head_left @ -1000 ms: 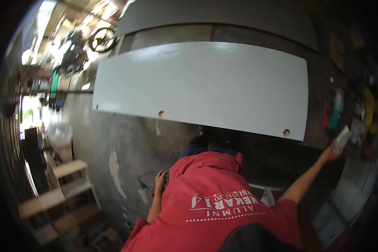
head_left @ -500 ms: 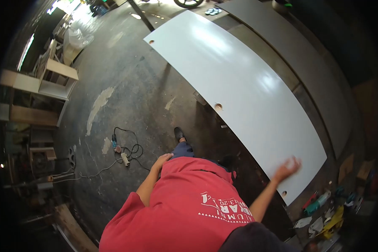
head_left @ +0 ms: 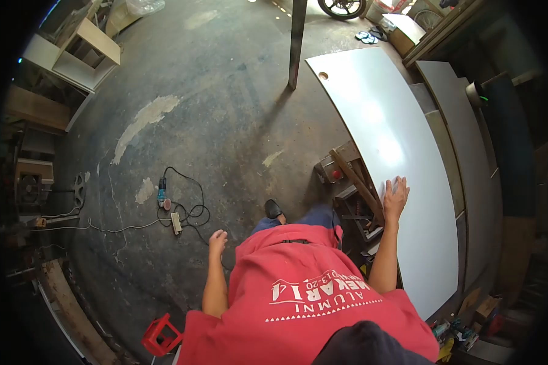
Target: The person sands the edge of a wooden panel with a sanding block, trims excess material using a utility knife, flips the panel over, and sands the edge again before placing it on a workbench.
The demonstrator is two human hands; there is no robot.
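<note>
My right hand rests on the near edge of a long white board, fingers stretched out and somewhat apart. A round hole shows near the board's far end. My left hand hangs beside my body over the floor, its fingers loosely bent with nothing seen in them. Nearest to it on the concrete lie a white power strip and a blue angle grinder with a black cord. Under the board's near edge is a machine with a red button.
Another long panel lies beyond the white board. A dark post rises from the floor ahead. Wooden cabinet frames stand at the left, and a red stool is at lower left. Tools lie at lower right.
My right hand, blurred above the board's near end before, now rests on its edge. My left hand has moved away from my waist. The view has shifted, and the board's middle hole no longer shows.
</note>
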